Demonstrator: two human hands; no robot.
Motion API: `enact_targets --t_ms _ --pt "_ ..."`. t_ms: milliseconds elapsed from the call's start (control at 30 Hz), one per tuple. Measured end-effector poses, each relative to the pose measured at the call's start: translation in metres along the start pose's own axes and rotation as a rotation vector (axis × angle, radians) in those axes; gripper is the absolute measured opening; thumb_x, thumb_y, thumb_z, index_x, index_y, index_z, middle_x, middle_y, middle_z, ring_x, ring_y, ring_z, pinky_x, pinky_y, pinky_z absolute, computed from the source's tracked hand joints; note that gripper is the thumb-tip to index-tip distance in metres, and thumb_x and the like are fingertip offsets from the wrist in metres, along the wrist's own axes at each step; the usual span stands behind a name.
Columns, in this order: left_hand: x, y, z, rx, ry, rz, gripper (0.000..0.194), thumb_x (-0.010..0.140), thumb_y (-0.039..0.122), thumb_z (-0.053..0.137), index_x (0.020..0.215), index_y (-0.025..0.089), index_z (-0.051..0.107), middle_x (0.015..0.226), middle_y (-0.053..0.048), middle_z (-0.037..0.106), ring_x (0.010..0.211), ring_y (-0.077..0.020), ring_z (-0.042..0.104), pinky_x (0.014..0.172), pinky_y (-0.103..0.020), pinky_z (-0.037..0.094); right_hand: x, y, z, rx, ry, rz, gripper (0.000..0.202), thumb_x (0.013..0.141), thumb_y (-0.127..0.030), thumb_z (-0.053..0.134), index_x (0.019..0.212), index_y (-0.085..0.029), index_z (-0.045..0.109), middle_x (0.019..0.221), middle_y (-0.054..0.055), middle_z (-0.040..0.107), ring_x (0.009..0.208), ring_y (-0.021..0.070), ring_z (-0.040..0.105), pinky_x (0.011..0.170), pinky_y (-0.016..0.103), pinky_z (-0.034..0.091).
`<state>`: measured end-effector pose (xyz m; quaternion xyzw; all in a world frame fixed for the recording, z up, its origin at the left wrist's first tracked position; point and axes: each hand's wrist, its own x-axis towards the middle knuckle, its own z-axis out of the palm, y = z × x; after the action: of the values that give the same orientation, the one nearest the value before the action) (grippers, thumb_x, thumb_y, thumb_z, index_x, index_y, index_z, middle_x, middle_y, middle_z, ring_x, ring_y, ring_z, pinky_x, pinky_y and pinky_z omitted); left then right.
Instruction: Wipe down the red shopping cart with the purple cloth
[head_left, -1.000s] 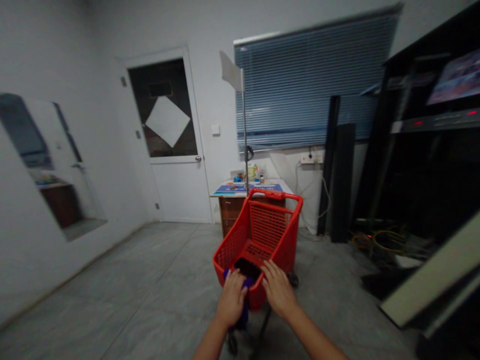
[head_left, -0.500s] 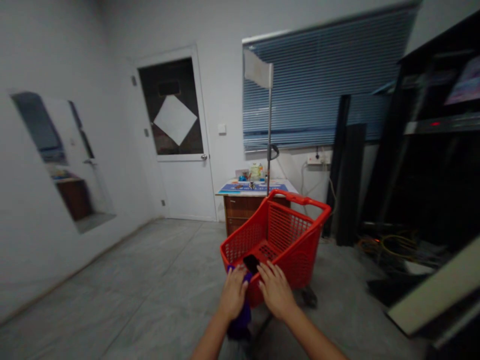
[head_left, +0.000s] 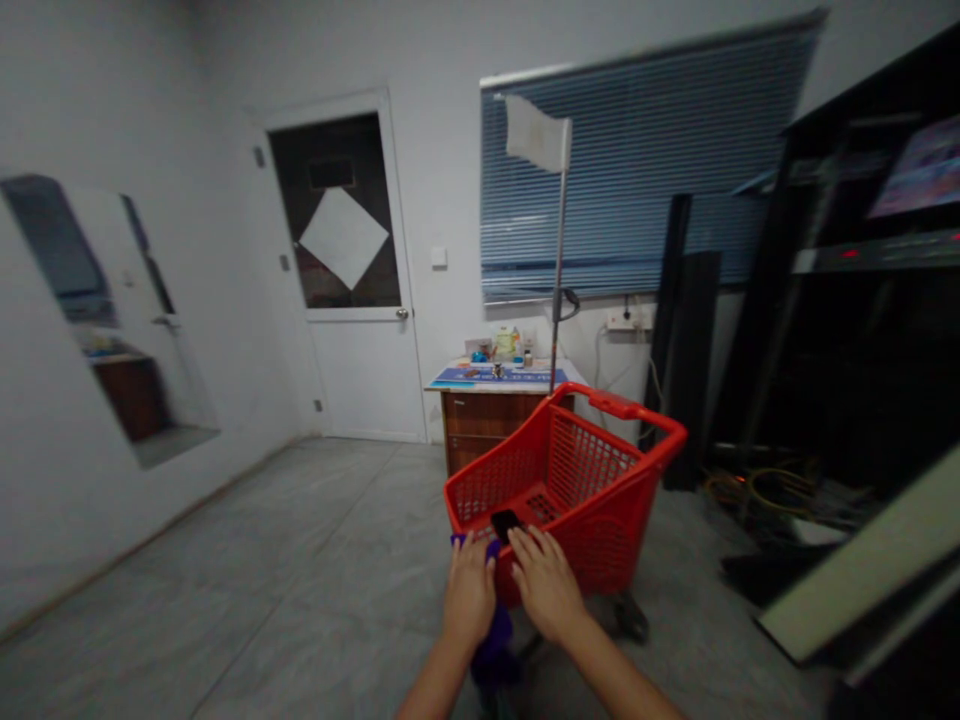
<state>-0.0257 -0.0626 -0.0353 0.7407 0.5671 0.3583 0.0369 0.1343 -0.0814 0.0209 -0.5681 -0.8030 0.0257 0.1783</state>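
Note:
A small red shopping cart [head_left: 592, 490] stands in front of me, its basket turned slightly to the right. Both my hands lie on its near rim. My left hand [head_left: 471, 590] curls its fingers over the rim where a purple cloth [head_left: 493, 640] hangs down outside the basket. Beside it, my right hand [head_left: 546, 582] grips the rim with its fingers over the edge. Just beyond the fingertips, inside the basket, lies a flat black object [head_left: 507, 524] that looks like a phone. A pole with a white flag [head_left: 538, 135] rises from the cart's far side.
Behind the cart, a brown drawer cabinet [head_left: 480, 415] carries small items. A white door [head_left: 367, 375] and a wall mirror [head_left: 124, 320] are at left. Dark racks [head_left: 847, 350], loose cables [head_left: 772, 490] and a pale leaning board [head_left: 855, 560] line the right side.
The cart has swung slightly to the right, its flag pole shifting right against the window blinds. My hands have stayed on the rim, and the view has turned a little to the right.

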Motion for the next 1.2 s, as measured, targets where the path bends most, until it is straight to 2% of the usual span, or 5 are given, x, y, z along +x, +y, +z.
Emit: enact_targets --t_ms 300,633,933,1067,1200 --pt "0.018 -0.024 -0.016 0.022 -0.057 0.026 0.038 0.094 0.022 0.035 0.122 0.017 0.059 0.128 -0.008 0.063 0.131 -0.0233 0.047 0.116 -0.052 0.027 0.010 0.057 -0.024 -0.089 0.010 0.126 0.052 0.094 -0.030 0.033 0.145 -0.026 0.040 0.155 -0.001 0.029 0.145 0.0231 0.015 0.117 0.043 0.015" --pt "0.023 0.008 -0.005 0.065 0.059 -0.002 0.038 0.093 0.018 0.033 0.119 0.014 0.061 0.120 -0.011 0.066 0.117 -0.0235 0.058 0.115 -0.052 0.026 0.005 0.051 -0.018 -0.080 0.043 0.098 0.051 0.095 -0.033 0.031 0.143 -0.022 0.043 0.153 0.001 0.034 0.146 0.0226 0.015 0.118 0.043 0.012" --pt "0.026 0.002 -0.016 0.046 0.012 0.024 0.035 0.093 0.018 0.035 0.115 0.017 0.063 0.112 -0.009 0.070 0.109 -0.0213 0.062 0.115 -0.050 0.025 0.012 0.047 -0.010 -0.023 0.024 0.016 0.054 0.094 -0.032 0.033 0.144 -0.014 0.040 0.154 0.003 0.032 0.144 0.0215 0.020 0.119 0.042 0.013" --pt "0.028 0.019 -0.006 0.089 0.064 -0.003 0.036 0.094 0.015 0.034 0.115 0.016 0.062 0.113 -0.010 0.069 0.108 -0.0219 0.063 0.113 -0.053 0.028 0.011 0.049 -0.006 -0.009 0.037 0.006 0.054 0.093 -0.031 0.035 0.144 -0.015 0.040 0.153 0.003 0.034 0.144 0.0210 0.021 0.119 0.041 0.013" --pt "0.029 0.032 0.004 0.137 0.077 0.120 0.037 0.093 0.014 0.036 0.125 0.015 0.056 0.124 -0.012 0.065 0.117 -0.0220 0.059 0.114 -0.051 0.030 0.009 0.050 -0.004 -0.004 0.070 -0.002 0.054 0.093 -0.029 0.035 0.144 -0.015 0.040 0.152 0.004 0.037 0.144 0.0213 0.022 0.119 0.043 0.015"
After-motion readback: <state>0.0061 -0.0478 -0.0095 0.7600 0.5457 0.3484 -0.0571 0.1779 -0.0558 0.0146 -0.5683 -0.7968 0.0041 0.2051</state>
